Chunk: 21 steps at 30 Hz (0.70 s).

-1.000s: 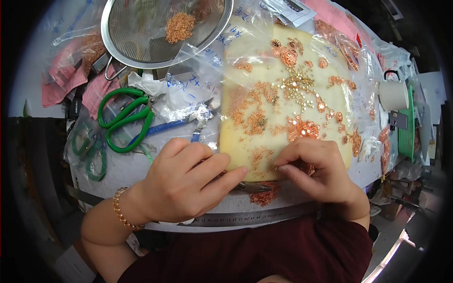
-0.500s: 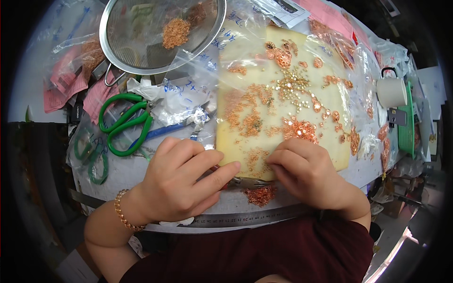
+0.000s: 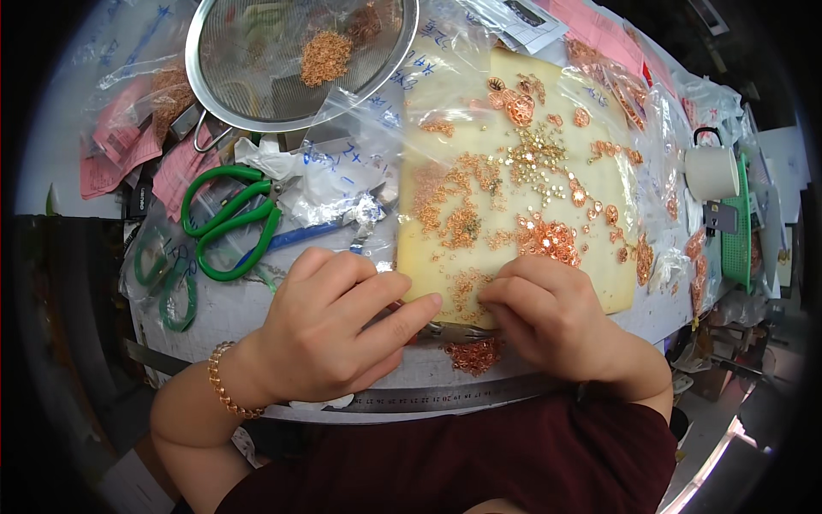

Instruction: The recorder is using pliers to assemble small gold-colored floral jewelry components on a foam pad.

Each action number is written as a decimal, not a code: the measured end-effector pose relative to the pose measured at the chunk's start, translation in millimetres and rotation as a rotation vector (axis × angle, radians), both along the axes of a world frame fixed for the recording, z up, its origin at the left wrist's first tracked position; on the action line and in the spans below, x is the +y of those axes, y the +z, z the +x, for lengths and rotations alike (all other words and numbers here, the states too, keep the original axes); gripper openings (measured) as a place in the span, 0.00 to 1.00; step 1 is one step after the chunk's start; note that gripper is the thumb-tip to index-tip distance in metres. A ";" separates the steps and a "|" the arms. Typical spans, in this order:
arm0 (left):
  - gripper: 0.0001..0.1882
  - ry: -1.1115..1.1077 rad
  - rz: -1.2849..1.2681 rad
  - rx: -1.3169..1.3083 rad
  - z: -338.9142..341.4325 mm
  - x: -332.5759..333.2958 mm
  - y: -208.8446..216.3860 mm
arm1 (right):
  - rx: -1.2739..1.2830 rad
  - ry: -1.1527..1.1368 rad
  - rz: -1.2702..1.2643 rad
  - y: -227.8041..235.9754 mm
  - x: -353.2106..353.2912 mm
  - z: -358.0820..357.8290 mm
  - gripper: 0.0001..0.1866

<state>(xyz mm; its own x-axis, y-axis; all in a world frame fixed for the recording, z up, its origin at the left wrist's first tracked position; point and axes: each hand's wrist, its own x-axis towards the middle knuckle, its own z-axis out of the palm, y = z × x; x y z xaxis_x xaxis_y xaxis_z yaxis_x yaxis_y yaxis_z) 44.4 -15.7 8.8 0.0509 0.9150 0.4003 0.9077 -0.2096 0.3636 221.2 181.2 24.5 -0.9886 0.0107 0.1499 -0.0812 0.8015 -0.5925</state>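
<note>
My left hand (image 3: 342,330) is wrapped round a pair of pliers (image 3: 461,332), its index finger stretched along them. Their metal jaws point right at the near edge of a pale yellow pad (image 3: 599,287); the handles are mostly hidden by my fingers. My right hand (image 3: 552,317) is pinched over the pad's near edge beside the jaws, and what its fingertips hold is hidden. Tiny copper-coloured rings (image 3: 467,287) lie scattered between both hands. Just below the jaws sits a heap of reddish copper pieces (image 3: 473,356). Further up the pad are gold beads (image 3: 535,158) and copper discs (image 3: 548,240).
Green-handled scissors (image 3: 231,218) and a blue pen-like tool (image 3: 300,236) lie left. A mesh strainer (image 3: 257,98) with copper bits stands far left. A steel ruler (image 3: 428,399) runs along the near table edge. At right are a white mug (image 3: 711,171) and a green basket (image 3: 736,244).
The view has shifted slightly, so the pad and strainer appear a little further right. My hands keep nearly the same pose, with the right fingertips slightly closer to the left.
</note>
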 end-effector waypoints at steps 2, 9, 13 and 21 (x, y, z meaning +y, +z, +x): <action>0.27 -0.001 -0.003 0.005 -0.3 -0.6 0.3 | -0.029 -0.033 -0.094 -1.8 0.6 0.5 0.11; 0.28 0.024 -0.008 -0.107 -2.9 1.3 0.1 | -0.120 -0.134 -0.516 9.1 6.0 2.2 0.04; 0.25 0.109 -0.026 -0.322 -2.1 1.2 2.0 | -0.214 -0.240 -1.100 12.7 6.0 5.3 0.04; 0.24 0.116 -0.065 -0.394 0.8 4.3 5.7 | -0.314 -0.267 -1.341 15.7 5.0 8.2 0.07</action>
<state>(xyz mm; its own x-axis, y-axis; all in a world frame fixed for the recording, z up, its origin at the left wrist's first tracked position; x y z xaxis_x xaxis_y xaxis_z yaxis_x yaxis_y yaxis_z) 45.2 -11.4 14.5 -0.1995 0.9295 0.3102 0.7125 -0.0797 0.6971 229.5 186.2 40.1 -0.9241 0.1582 -0.3478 0.2586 -0.4112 -0.8741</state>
